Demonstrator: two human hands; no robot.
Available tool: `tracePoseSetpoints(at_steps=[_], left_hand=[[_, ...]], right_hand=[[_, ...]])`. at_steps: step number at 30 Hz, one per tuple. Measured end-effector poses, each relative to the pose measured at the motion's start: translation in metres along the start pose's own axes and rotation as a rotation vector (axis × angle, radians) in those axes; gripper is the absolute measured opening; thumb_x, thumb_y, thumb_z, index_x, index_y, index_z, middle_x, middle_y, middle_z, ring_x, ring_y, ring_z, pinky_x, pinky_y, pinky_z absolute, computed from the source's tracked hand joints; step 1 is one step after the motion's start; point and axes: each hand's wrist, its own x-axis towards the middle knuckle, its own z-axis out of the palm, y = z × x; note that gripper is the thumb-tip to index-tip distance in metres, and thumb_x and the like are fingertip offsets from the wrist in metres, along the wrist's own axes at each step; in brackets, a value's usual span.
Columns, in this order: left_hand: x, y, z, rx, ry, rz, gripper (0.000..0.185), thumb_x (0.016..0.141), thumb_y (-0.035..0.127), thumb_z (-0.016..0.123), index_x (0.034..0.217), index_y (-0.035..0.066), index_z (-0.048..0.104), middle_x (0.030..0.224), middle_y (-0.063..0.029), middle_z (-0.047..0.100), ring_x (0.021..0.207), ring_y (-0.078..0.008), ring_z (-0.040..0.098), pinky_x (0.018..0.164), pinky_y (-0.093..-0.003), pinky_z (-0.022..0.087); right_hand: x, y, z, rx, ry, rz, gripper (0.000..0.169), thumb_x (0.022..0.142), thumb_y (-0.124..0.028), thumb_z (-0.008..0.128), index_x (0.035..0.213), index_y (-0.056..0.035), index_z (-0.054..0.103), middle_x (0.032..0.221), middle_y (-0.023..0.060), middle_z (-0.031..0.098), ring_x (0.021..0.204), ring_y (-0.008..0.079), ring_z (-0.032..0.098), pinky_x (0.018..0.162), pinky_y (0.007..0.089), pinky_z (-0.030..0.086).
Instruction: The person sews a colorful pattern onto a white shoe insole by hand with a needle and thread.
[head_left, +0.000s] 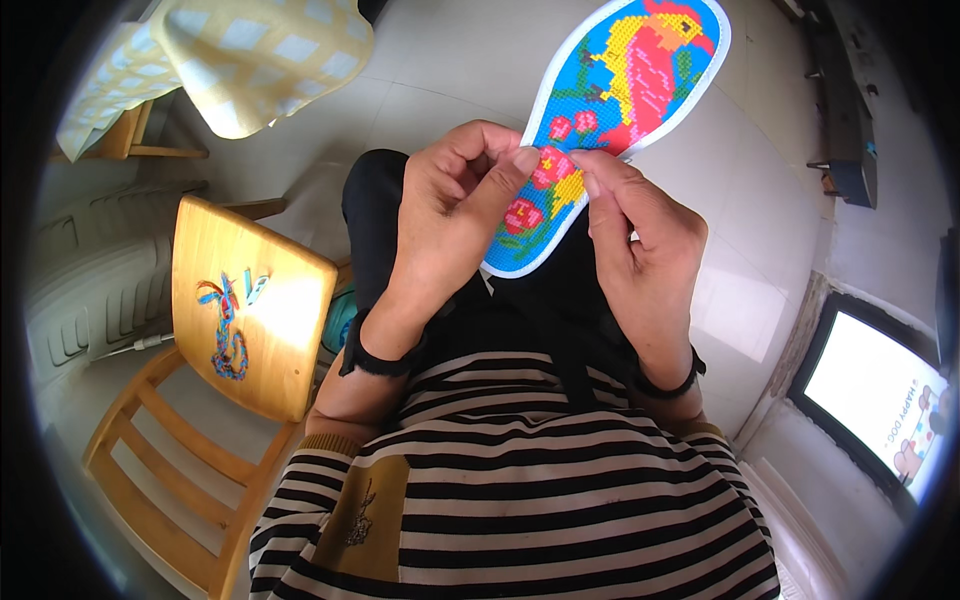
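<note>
An embroidered shoe insole (600, 82) with a white bound edge slants over my lap. Its cross-stitch pattern shows a red and yellow parrot above pink flowers on blue. My left hand (469, 202) grips the insole's left edge near the narrow middle, thumb on top. Across from it, my right hand (645, 225) has thumb and forefinger pinched together at the right side of the insole, the fingertip on the stitched face. Whether a needle or thread sits between those fingertips is too small to tell.
On my left stands a wooden chair (255, 225). Its seat carries a braided bundle of coloured thread (227, 337) and a small pale-green cutter (257, 289). A checked cloth (262, 60) hangs at upper left. A lit screen (862, 382) is at right, a dark cabinet (847, 142) above it.
</note>
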Motion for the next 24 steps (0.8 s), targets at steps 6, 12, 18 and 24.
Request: tracePoseSetpoints(at_steps=[6,12,18,24], left_hand=[[-0.0017,0.0016,0.0010,0.041,-0.006,0.027,0.012,0.089,0.007,0.060,0.090,-0.004,0.061,0.074,-0.0028,0.063,0.066,-0.0027,0.054,0.060,-0.0170,0.044],[-0.0028,0.0016,0.0033,0.049,0.007,0.055,0.009,0.088,0.005,0.060,0.088,-0.004,0.061,0.074,-0.0030,0.063,0.067,-0.0030,0.054,0.060,-0.0171,0.044],[-0.0030,0.0001,0.0043,0.098,0.010,0.061,0.008,0.087,0.004,0.061,0.088,-0.004,0.061,0.072,-0.0017,0.061,0.065,-0.0024,0.051,0.059,-0.0165,0.042],[-0.0029,-0.0070,0.0051,0.187,0.044,0.116,0.006,0.083,0.002,0.064,0.085,-0.003,0.061,0.068,-0.0013,0.056,0.060,-0.0047,0.049,0.055,-0.0180,0.039]], right_hand=[[0.0011,0.0010,0.0008,-0.025,0.024,-0.032,0.016,0.084,0.004,0.057,0.098,0.0028,0.065,0.073,0.0092,0.064,0.056,0.0062,0.051,0.052,0.0210,0.042],[0.0024,-0.0008,-0.0005,-0.037,0.006,-0.005,0.015,0.084,0.004,0.057,0.097,0.0024,0.065,0.072,0.0090,0.064,0.055,0.0073,0.051,0.051,0.0217,0.042],[0.0028,0.0011,-0.0007,-0.053,0.009,-0.018,0.015,0.082,0.004,0.058,0.096,0.0026,0.065,0.071,0.0103,0.063,0.054,0.0083,0.051,0.052,0.0220,0.042],[0.0044,0.0014,-0.0023,-0.081,0.001,-0.034,0.014,0.081,0.004,0.059,0.094,0.0029,0.065,0.071,0.0122,0.063,0.053,0.0099,0.051,0.052,0.0224,0.043]])
